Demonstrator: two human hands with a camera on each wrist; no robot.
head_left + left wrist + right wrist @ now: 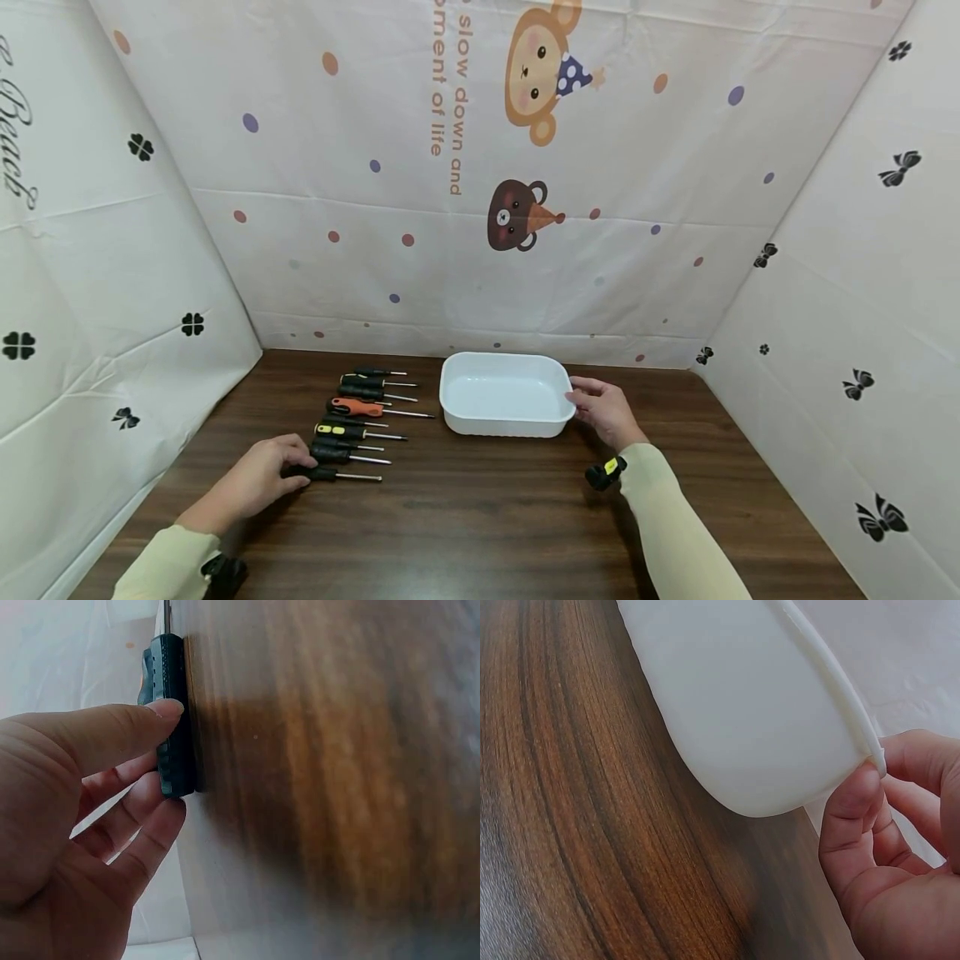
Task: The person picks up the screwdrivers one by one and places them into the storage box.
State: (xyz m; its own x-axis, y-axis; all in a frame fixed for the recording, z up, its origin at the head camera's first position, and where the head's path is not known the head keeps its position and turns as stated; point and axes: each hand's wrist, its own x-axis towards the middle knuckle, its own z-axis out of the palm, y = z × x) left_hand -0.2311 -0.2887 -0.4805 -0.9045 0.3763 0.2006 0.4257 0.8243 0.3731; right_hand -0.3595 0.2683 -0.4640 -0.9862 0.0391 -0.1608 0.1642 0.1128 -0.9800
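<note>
The left hand (52, 802) holds a screwdriver (173, 671) by its dark handle, thumb across it, the metal shaft leading away. Another dark handle (146, 679) shows just behind. Beyond the edge of the brown worktop (337, 787) is pale cloth (90, 667).

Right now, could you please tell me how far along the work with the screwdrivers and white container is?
Looks done: the screwdrivers lie in a row left of the white container. In hand: the left hand pinches the nearest screwdriver; the right hand grips the container's rim. Remaining, if they belong in the container: seemingly all, since none shows inside.
</note>
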